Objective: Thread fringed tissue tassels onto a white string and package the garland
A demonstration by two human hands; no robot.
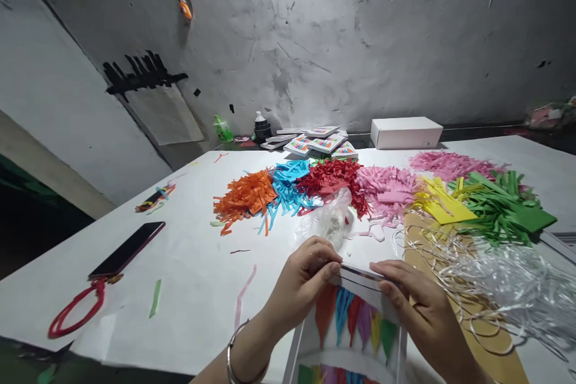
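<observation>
Both of my hands grip the top edge of a flat white packet at the table's front. Coloured tassels in orange, blue, red, purple, yellow and green show on its face. A dark strip runs along its upper edge. My left hand, with a silver bangle at the wrist, pinches the top left corner between thumb and fingers. My right hand has its thumb and fingers closed at the top right corner. Just beyond the packet lies a crumpled clear plastic bag with something whitish inside.
Tissue fringe piles spread behind: orange, blue, red, pink, yellow and green. White cord and clear plastic cover brown card at right. A phone, stacked packets and a white box also lie there.
</observation>
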